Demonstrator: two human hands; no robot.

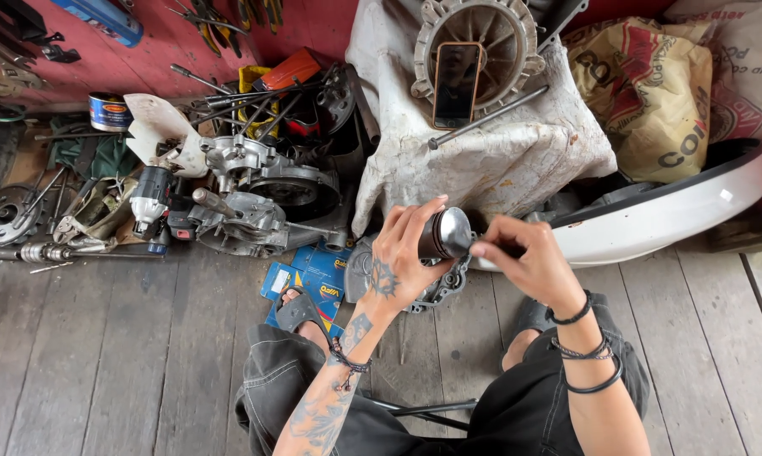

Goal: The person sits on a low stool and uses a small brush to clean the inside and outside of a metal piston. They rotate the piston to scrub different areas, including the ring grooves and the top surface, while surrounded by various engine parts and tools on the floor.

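Metal, dark on its side and polished to a bright dome on top, forms the short cylindrical piston (442,234) that a seated person holds above a grey, weathered plank floor (127,355). The left hand (402,262), tattooed on its back, has its grip clamped around the piston's dark side, fingers curled over it. The right hand (528,262), with black bands at the wrist, has its fingertips pinched together against the piston's right edge; what they pinch cannot be made out. Just below the hands lies a flat, grey cast-metal cover (431,291), and beside it blue cardboard boxes (309,283) lie on the planks. To the left sits a rough aluminium engine casing (258,198) among long steel rods and hand tools. Behind the hands, a crumpled whitish cloth (490,160) covers a mound that carries a round ribbed metal housing (478,51), with a smartphone (457,84) leaning against it. A smooth white curved body panel (676,211) lies to the right.
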